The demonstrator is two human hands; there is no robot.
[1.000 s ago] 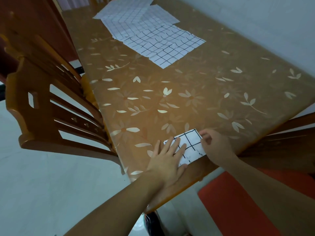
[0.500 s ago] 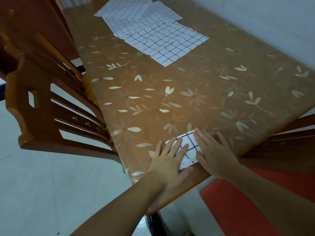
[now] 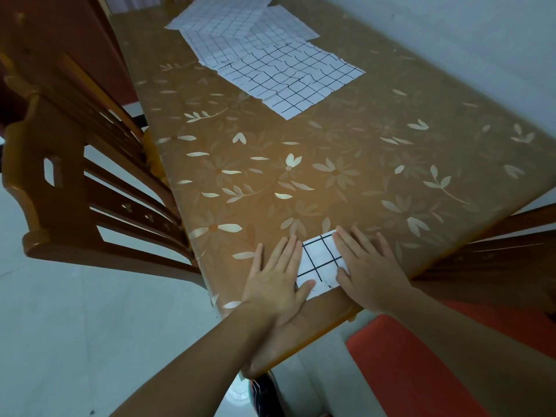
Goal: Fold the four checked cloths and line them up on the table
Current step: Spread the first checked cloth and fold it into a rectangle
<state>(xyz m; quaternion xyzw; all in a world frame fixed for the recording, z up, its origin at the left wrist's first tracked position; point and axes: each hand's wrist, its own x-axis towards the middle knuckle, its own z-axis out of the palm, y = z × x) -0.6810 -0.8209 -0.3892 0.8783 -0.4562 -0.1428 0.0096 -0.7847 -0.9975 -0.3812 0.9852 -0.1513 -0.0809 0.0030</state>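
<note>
- The folded cloth (image 3: 320,261), a small white rectangle with a black grid, lies flat at the near edge of the bench (image 3: 391,164), close to its near left corner.
- The left hand (image 3: 278,276) lies palm down on the cloth's left side, fingers (image 3: 296,251) spread and straight, thumb resting on the cloth's near corner; it grips nothing.
- The right hand (image 3: 368,267) lies palm down on the cloth's right side, fingers extended flat, thumb on the near right edge; it presses and clasps nothing.
- Compared with half a second ago, the two hands have drawn apart, so that more of the grid shows between them; a second ago the right hand was pinching the cloth's far right corner, and now it lies flat.
- Count: one folded cloth under the hands; a pile of unfolded checked cloths (image 3: 270,64) overlaps at the far end of the bench, towards its left edge, and I make out three layers, though the edges are hard to separate.
- Two wooden chairs: one (image 3: 75,188) against the bench's left edge, one (image 3: 496,254) with an orange seat at the near right.
- No writing or label can be read anywhere.
</note>
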